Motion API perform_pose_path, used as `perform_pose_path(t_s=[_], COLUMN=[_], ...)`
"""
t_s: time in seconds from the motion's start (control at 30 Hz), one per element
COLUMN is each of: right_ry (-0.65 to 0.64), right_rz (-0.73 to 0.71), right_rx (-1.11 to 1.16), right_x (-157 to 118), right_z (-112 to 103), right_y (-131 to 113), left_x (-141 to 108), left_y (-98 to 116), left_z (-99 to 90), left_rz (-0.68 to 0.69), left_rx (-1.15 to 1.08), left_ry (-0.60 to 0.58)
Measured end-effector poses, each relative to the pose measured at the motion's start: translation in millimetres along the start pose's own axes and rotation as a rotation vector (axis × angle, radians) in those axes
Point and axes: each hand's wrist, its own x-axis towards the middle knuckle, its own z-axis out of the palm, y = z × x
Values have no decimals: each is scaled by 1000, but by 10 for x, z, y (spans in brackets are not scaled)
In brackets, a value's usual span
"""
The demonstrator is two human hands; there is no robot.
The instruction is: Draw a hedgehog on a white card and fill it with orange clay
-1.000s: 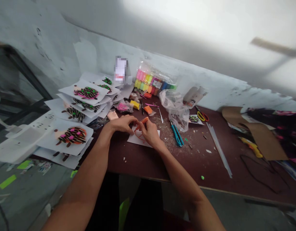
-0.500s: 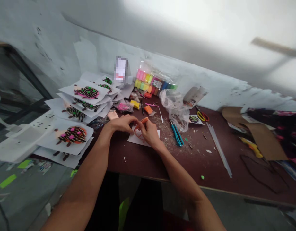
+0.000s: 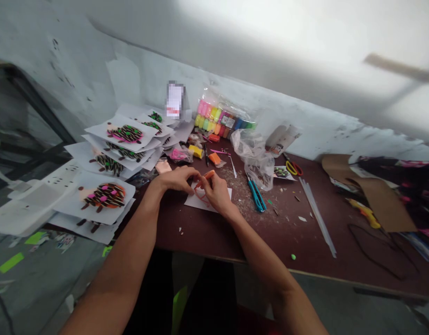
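A small white card [image 3: 193,201] with an orange outline drawn in thin strands lies on the dark red table. Over its upper left edge is my left hand [image 3: 183,179], fingers bent, their tips meeting the other hand at the orange material. My right hand [image 3: 216,190] is closed around orange clay [image 3: 210,174], which shows above its fingers. Both hands touch near the card's top, hiding part of the outline. Behind them sit an opened orange clay block [image 3: 215,159], a yellow block [image 3: 196,151] and a pale peach piece [image 3: 163,166].
Stacked cards with hedgehog figures [image 3: 110,130] and a white power strip [image 3: 40,190] lie left. A clay pack [image 3: 224,118] leans on the wall. Rightward are a plastic bag [image 3: 259,167], teal-handled tool [image 3: 257,196], scissors [image 3: 293,168], glue sticks [image 3: 318,218] and a glue gun [image 3: 364,211].
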Motion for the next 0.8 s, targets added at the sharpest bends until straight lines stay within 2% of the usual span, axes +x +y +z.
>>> perform_pose_path(t_s=[0.23,0.67,0.8], right_ry=[17,6,-10], right_rz=[8,-4,-1], right_rx=[-73,13,-28], right_x=[2,-14,-17], right_z=[-43,13,-7], right_y=[-11,7,-5], left_x=[4,1,-9], left_y=[-39,-5,18], left_z=[7,-2,-14], left_rz=[30,3,-16], left_rx=[-27,-8,-3], left_ry=[10,-3,1])
